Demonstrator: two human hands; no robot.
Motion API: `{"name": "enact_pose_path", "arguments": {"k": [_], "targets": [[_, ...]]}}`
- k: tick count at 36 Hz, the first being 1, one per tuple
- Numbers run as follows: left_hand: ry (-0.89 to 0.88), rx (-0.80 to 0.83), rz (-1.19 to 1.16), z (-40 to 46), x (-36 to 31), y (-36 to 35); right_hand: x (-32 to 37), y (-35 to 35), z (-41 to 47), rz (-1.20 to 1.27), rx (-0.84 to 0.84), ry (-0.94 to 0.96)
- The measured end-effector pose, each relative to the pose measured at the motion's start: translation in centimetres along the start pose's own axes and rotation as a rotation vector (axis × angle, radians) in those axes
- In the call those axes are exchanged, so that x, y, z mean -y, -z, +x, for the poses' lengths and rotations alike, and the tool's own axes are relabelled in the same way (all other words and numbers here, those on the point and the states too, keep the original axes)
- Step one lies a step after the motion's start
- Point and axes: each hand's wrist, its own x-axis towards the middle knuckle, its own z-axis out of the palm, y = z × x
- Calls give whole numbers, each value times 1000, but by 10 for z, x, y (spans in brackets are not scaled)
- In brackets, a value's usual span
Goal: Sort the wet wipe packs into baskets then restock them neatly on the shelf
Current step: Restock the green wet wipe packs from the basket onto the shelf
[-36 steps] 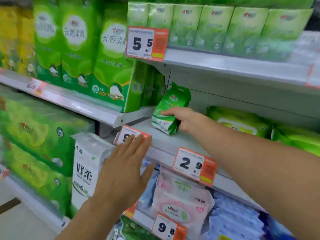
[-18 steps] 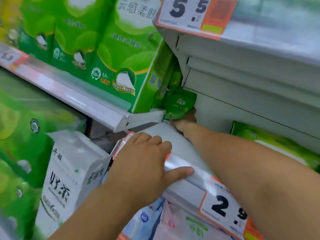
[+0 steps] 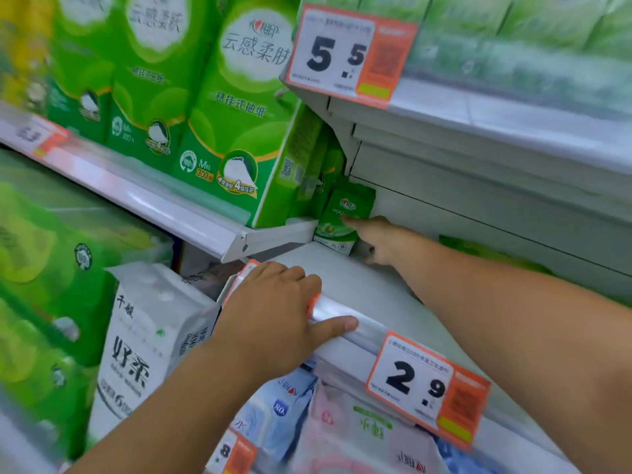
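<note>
A small green wet wipe pack (image 3: 343, 217) stands upright in the back left corner of the grey shelf (image 3: 359, 289), against the back panel and next to the tall tissue packs. My right hand (image 3: 378, 239) reaches in from the right. Its fingertips rest on the pack's front and the thumb hangs apart below, so nothing is gripped. My left hand (image 3: 280, 316) clasps the shelf's front rail, fingers on top and thumb along the clear strip.
More green packs (image 3: 492, 251) lie further right on the same shelf. Tall green tissue packs (image 3: 236, 131) fill the upper left shelf. A white tissue pack (image 3: 143, 340) and pink and blue wipe packs (image 3: 355, 436) sit below. The upper shelf (image 3: 478, 121) overhangs closely.
The view has moved closer. My right hand carried the green pack to the back corner, stood it up and loosened its hold. My left hand closed on the shelf rail.
</note>
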Motion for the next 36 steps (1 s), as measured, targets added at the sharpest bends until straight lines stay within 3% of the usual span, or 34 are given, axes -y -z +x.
{"name": "enact_pose_path", "arguments": {"k": [4, 7, 10, 12, 14, 18, 20, 26, 33, 36], "targets": [[76, 93, -8, -6, -12, 8, 9, 20, -81, -122, 19, 98], [163, 59, 10, -29, -26, 15, -10, 31, -145, -416, -209, 400], [162, -108, 31, -71, -39, 26, -59, 33, -260, -240, -451, 897], [167, -45, -12, -109, -49, 25, -109, 27, -336, -49, -346, 982], [249, 237, -104, -155, -66, 17, -173, 10, -388, -24, -68, 781], [377, 997, -48, -281, -109, -21, -318, -25, -439, -651, 586, 113], [418, 1194, -20, -337, -127, -35, -366, -22, -466, -788, 719, -45], [513, 1468, -132, -438, -186, -66, -426, 8, -521, -887, 747, -266], [511, 1408, -92, -442, -198, -74, -433, 32, -531, -879, 807, -241], [512, 1429, 33, -435, -188, -72, -418, 36, -525, -1000, 931, -250]]}}
